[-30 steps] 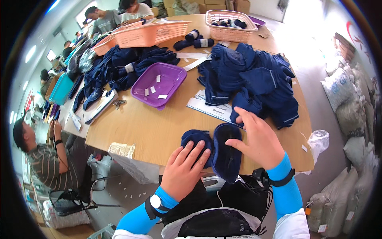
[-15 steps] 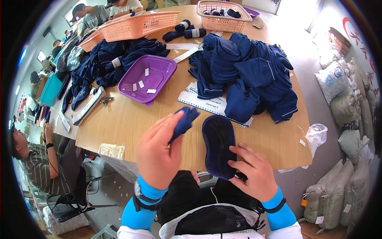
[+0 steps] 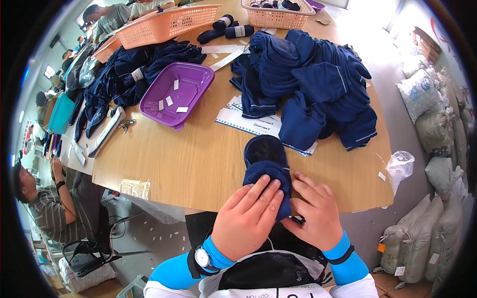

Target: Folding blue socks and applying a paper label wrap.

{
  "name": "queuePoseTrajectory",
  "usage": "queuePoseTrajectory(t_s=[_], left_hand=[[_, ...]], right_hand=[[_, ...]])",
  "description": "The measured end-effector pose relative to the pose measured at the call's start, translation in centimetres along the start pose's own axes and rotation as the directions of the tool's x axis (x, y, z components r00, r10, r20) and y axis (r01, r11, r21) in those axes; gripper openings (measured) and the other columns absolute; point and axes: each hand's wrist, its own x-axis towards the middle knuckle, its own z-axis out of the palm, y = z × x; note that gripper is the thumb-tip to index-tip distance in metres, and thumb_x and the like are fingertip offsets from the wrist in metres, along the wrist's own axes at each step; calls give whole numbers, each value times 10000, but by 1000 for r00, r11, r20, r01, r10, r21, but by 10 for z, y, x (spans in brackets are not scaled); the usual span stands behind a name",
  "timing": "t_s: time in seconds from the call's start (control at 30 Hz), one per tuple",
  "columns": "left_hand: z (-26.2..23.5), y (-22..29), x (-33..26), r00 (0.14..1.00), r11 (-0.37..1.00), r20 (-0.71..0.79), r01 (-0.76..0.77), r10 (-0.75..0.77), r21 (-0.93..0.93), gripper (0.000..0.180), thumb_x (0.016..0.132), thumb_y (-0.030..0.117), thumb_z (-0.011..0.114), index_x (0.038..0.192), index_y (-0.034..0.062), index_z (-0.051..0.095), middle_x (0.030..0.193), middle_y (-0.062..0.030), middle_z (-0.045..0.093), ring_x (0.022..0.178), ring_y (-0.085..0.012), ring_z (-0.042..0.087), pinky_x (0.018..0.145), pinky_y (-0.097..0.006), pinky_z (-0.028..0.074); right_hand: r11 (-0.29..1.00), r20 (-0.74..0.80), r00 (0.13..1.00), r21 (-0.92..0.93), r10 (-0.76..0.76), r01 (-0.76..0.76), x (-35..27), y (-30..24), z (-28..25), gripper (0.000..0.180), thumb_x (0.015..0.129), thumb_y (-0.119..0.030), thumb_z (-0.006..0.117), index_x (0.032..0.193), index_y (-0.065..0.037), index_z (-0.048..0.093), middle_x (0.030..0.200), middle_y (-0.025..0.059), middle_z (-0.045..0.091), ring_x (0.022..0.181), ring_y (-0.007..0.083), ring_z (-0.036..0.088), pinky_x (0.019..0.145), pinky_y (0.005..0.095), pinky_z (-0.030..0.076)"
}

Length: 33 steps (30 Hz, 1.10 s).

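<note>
A dark navy sole-shaped piece point(image 3: 266, 149) with a rounded end lies at the table's near edge. Over its near half is a bunched navy knit cloth point(image 3: 268, 171), which looks like a sock. My left hand point(image 3: 251, 208) rests flat on this cloth, its fingers stretched out and pressing from above. At the right edge of the cloth, my right hand point(image 3: 314, 211) has its fingers apart and slightly bent, the tips close against it. A small black piece point(image 3: 298, 220) shows by my right thumb; its kind I cannot make out.
Beyond my hands lie a large pile of navy socks point(image 3: 308, 79) and printed paper bands point(image 3: 248, 120). A purple basin point(image 3: 149, 102) holds several white slips. Peach baskets point(image 3: 174, 25) stand at the back. At the left sits a person point(image 3: 52, 203); stuffed sacks point(image 3: 412, 238) line the right wall.
My left hand, which held the small bunched navy cloth in the air, has come down right and nearer. The cloth now covers the sole-shaped piece's near half, and the left fingers are straightened.
</note>
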Motion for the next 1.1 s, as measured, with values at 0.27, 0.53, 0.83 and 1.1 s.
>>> queuePoseTrajectory(t_s=[0.27, 0.53, 0.83, 1.1], left_hand=[[-6, 10, -5, 992, 994, 95, 90, -84, -69, 691, 823, 348, 808, 1429, 55, 652, 1367, -117, 667, 1282, -322, 618, 1116, -446, 472], [11, 1, -11, 980, 985, -104, -166, 169, 38, 376, 821, 126, 763, 1195, 89, 768, 1107, -31, 709, 980, -218, 687, 851, -358, 562], [12, -11, -4, 982, 972, -186, -31, -13, -234, 216, 836, 131, 816, 1031, 81, 738, 964, -59, 641, 785, -254, 614, 697, -380, 511], [13, 0, -5, 926, 912, -230, 208, -300, -353, 247, 816, 74, 822, 1044, 40, 734, 1066, -101, 630, 892, -279, 667, 783, -390, 570]], right_hand=[[999, -113, 993, 30, 36, -32, -9, -1, 11, 348, 695, -206, 919, 965, -119, 718, 1397, 116, 664, 1293, 323, 647, 941, 446, 519], [984, -239, 955, -53, -178, 170, -26, 14, 26, 363, 663, -115, 868, 1003, -136, 744, 1212, 39, 735, 1104, 285, 712, 888, 411, 560], [995, -203, 974, -20, -103, 101, -1, -3, 16, 160, 800, -188, 782, 932, -111, 734, 954, 37, 650, 970, 272, 651, 880, 431, 451], [994, -133, 986, 46, 103, -98, 24, -6, 16, 228, 945, -215, 717, 780, -59, 692, 968, 50, 563, 943, 289, 527, 876, 455, 375]])
